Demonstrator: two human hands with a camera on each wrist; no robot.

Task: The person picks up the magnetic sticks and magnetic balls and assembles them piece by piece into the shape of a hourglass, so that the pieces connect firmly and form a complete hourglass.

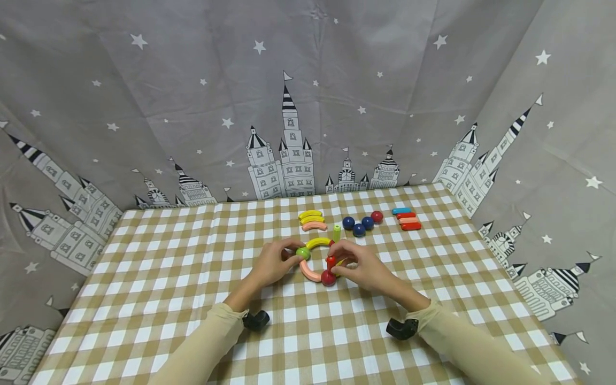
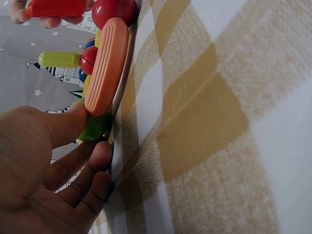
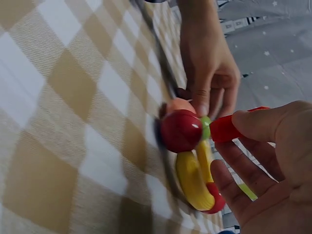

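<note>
A ring of toy balls and curved bars lies on the checked cloth. My left hand (image 1: 274,262) pinches its green ball (image 1: 302,253) between thumb and fingers. From that ball, a peach curved bar (image 2: 108,68) runs to the front red ball (image 1: 328,278), and a yellow curved bar (image 1: 318,242) runs to another red ball (image 2: 88,60) at the back. A lime-green stick (image 1: 337,232) stands upright on the back ball. My right hand (image 1: 361,264) holds a short red stick (image 3: 223,129) over the front red ball. Another yellow curved bar (image 3: 192,178) joins the two red balls.
Behind the ring lie yellow bars (image 1: 310,215) and a peach bar (image 1: 315,225). Several dark blue balls (image 1: 359,230) and a red ball (image 1: 377,216) sit to their right. Farther right is a row of blue (image 1: 401,211), red (image 1: 411,226) and peach sticks. A grey castle-print curtain (image 1: 308,107) surrounds the table.
</note>
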